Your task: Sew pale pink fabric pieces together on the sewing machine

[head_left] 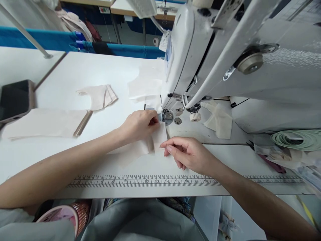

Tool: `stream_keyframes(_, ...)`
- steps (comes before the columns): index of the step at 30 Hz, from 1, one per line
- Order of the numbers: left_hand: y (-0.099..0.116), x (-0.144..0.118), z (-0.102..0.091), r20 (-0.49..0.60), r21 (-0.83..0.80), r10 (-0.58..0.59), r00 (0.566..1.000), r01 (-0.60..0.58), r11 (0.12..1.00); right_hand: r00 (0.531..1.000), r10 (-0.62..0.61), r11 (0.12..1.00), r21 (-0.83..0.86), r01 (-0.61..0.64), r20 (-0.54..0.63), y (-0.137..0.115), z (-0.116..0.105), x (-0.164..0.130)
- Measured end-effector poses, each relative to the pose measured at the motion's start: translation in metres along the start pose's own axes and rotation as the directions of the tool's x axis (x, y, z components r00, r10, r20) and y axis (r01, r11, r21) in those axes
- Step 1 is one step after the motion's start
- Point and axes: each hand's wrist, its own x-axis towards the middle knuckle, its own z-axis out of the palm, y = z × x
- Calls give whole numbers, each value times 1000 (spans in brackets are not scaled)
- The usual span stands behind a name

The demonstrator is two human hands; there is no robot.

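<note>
A pale cream fabric piece [158,142] lies under the needle area of a white sewing machine [179,60]. My left hand [140,125] is closed on this fabric just left of the presser foot [163,116], its fingertips curled under and partly hidden. At the fabric's right edge, my right hand [189,153] has thumb and forefinger pinched together on the cloth, the other fingers loosely bent. Part of the fabric trails leftward beneath my left wrist. Behind the needle, another pale fabric piece [145,82] rests flat against the machine.
Cut fabric stacks [45,123] and small curved pieces [97,96] lie on the left, beside a dark phone [16,98]. A printed ruler [150,181] runs along the front edge. Cream scraps [219,120] and a green coil [298,139] are at right. Below is a pink basket [81,214].
</note>
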Motion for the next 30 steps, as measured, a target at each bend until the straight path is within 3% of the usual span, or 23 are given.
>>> stream_keyframes(16,2,-1,-2,19,5,-33,999,33,999,1000,12,999,-43,-12,9,-9,-1,-1)
stream_keyframes(20,3,-1,-3,34,14,-51,998,50,999,999,17,994,-107,-13,29,-10,-3,-2)
stream_keyframes(22,3,-1,-3,34,20,-52,998,52,998,998,-66,975,-211,64,-2,-8,-4,-2)
stream_keyframes(24,3,-1,-2,29,26,-48,998,47,999,958,-269,882,-426,203,-101,-4,-6,2)
stream_keyframes(25,3,0,-2,26,28,-45,999,45,999,910,-388,792,-558,248,-147,0,-6,4)
stream_keyframes(27,2,0,-1,21,30,-44,999,43,999,809,-562,582,-777,241,-170,6,-7,9)
stream_keyframes(30,2,0,0,15,31,-46,999,46,998,770,-627,363,-919,153,-119,12,-7,15)
